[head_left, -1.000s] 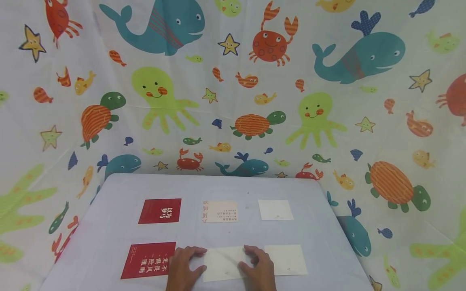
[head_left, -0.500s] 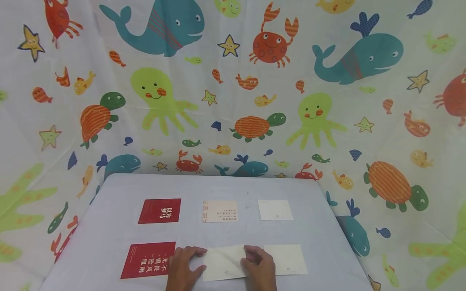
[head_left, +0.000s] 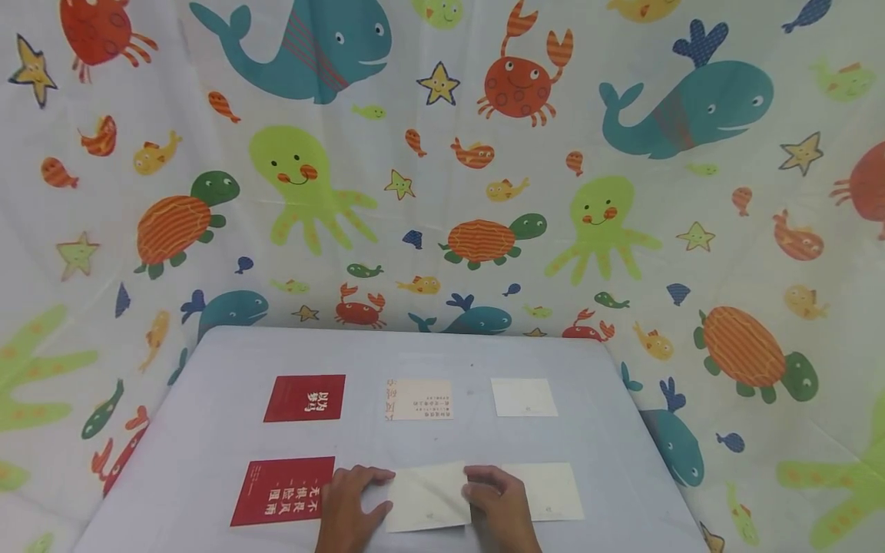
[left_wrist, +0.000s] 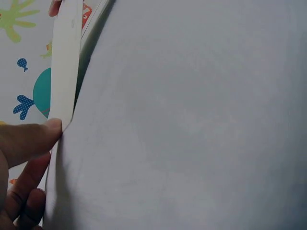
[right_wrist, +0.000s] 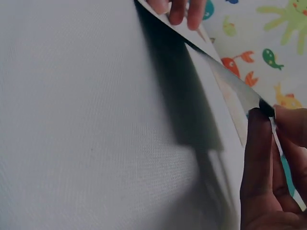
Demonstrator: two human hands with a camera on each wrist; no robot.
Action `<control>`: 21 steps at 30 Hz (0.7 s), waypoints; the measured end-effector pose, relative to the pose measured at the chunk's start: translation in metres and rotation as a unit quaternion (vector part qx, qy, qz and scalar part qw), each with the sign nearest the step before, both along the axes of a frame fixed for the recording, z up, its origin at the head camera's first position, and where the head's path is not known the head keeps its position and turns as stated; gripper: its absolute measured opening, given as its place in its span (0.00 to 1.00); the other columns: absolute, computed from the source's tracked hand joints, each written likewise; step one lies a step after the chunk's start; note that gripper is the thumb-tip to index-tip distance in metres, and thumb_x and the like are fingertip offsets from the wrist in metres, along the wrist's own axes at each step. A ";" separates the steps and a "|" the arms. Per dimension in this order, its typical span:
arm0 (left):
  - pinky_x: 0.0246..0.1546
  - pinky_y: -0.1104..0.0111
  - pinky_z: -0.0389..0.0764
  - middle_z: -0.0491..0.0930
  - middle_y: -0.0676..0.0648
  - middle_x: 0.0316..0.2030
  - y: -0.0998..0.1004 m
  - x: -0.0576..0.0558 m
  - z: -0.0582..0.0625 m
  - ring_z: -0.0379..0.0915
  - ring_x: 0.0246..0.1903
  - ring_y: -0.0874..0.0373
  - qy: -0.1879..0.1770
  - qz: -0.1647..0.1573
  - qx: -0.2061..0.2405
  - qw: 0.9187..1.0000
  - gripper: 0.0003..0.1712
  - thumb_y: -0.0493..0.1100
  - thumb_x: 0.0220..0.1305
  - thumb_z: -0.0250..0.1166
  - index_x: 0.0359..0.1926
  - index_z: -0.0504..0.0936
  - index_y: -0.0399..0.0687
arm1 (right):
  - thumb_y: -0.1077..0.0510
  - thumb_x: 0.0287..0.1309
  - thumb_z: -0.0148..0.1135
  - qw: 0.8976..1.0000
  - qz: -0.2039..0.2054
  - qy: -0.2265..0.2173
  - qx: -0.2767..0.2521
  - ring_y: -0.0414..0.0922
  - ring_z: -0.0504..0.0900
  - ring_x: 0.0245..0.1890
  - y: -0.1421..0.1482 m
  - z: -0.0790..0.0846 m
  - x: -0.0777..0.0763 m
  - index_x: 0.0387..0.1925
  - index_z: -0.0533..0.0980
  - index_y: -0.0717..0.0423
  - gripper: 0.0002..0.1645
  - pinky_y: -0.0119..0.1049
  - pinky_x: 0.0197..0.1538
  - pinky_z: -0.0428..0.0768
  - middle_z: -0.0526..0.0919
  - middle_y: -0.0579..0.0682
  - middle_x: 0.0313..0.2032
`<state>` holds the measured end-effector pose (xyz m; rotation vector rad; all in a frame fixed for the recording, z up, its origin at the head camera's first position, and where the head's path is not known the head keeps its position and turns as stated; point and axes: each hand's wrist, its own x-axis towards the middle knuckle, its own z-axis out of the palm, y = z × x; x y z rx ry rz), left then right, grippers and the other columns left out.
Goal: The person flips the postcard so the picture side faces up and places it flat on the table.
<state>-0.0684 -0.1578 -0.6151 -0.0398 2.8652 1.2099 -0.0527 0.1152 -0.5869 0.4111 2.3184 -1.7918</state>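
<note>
A blank cream card (head_left: 427, 499) with a tiny mark lies in the front middle of the table, its right side lifted off the cloth. My right hand (head_left: 501, 503) pinches its right edge between thumb and fingers; the right wrist view shows the raised card (right_wrist: 235, 79) slanting, with a dark shadow beneath. At the card's left edge, my left hand (head_left: 354, 503) touches with thumb and forefinger spread apart. The left thumb (left_wrist: 41, 136) meets the low end of the card (left_wrist: 66, 57) in the left wrist view. Another cream card (head_left: 549, 491) lies partly behind the right hand.
Left of my left hand lies a red card (head_left: 283, 491) with white characters. Behind, a smaller red card (head_left: 304, 398), a printed pale card (head_left: 419, 399) and a white card (head_left: 524, 397) form a row on the white table (head_left: 173, 445). A sea-animal curtain (head_left: 408, 207) hangs beyond.
The right hand has gone from resting at the card's right edge to pinching and raising it slightly. A shadow now shows under the card. The left hand has stayed at the left edge.
</note>
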 end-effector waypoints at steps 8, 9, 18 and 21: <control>0.53 0.49 0.70 0.90 0.60 0.45 0.000 0.002 0.001 0.77 0.48 0.56 -0.001 0.004 0.001 1.000 0.24 0.45 0.46 0.86 0.46 0.90 0.68 | 0.60 0.57 0.73 0.999 -0.006 -0.018 -0.029 0.44 0.88 0.48 0.005 -0.006 0.003 0.53 0.85 0.58 0.21 0.36 0.46 0.88 0.90 0.53 0.49; 0.53 0.49 0.70 0.90 0.60 0.45 0.000 0.002 0.001 0.77 0.48 0.56 -0.001 0.005 0.002 1.000 0.24 0.46 0.46 0.86 0.46 0.90 0.68 | 0.61 0.57 0.73 0.999 -0.009 -0.018 -0.031 0.44 0.88 0.47 0.005 -0.006 0.003 0.53 0.86 0.58 0.21 0.36 0.44 0.88 0.90 0.53 0.49; 0.56 0.49 0.72 0.89 0.62 0.46 0.000 0.004 0.002 0.78 0.50 0.57 -0.018 0.010 0.026 0.999 0.21 0.50 0.50 0.84 0.46 0.89 0.70 | 0.61 0.59 0.73 0.998 -0.024 -0.016 -0.053 0.44 0.89 0.45 0.010 -0.008 0.003 0.55 0.85 0.60 0.21 0.37 0.43 0.89 0.90 0.56 0.51; 0.57 0.48 0.75 0.89 0.63 0.45 -0.002 0.004 0.004 0.78 0.48 0.60 -0.022 0.013 0.034 0.999 0.19 0.50 0.52 0.84 0.46 0.90 0.70 | 0.61 0.59 0.73 0.998 -0.022 -0.014 -0.063 0.44 0.89 0.45 0.010 -0.007 0.003 0.55 0.84 0.61 0.22 0.36 0.43 0.89 0.90 0.56 0.52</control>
